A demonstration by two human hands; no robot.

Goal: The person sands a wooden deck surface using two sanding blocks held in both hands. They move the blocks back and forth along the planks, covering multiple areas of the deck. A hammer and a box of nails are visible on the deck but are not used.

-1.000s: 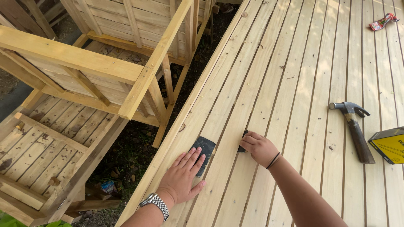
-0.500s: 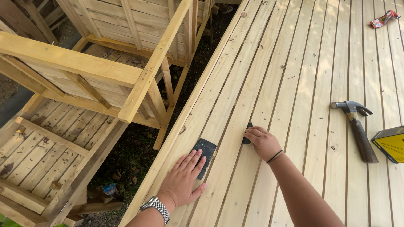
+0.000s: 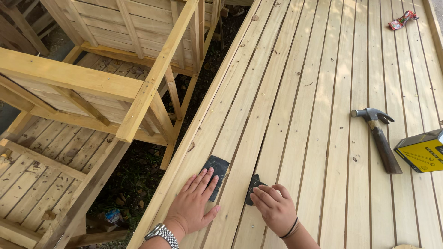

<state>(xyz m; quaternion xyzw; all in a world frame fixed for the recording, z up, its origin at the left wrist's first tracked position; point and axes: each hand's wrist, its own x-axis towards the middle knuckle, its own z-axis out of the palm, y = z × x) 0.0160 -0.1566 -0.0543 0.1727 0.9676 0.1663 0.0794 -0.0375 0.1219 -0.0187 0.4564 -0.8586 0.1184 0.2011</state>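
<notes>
My left hand [image 3: 194, 203] lies flat on a pale plank deck [image 3: 314, 92], its fingertips resting on the near end of a dark rectangular sheet of sandpaper [image 3: 217, 173]. A metal watch sits on that wrist. My right hand [image 3: 274, 207] is curled over a second small dark piece of sandpaper [image 3: 251, 186], pressing it onto the neighbouring plank close to a gap. A dark band is on the right wrist.
A claw hammer [image 3: 378, 136] with a dark handle lies on the deck to the right, beside a yellow box [image 3: 422, 150]. A red wrapper [image 3: 401, 19] lies far back. Left of the deck's edge is a drop to dirt and wooden frames [image 3: 92, 83].
My right hand has slid its dark piece back towards me along the plank. The left hand stays on the flat dark sheet, and the view has shifted slightly.
</notes>
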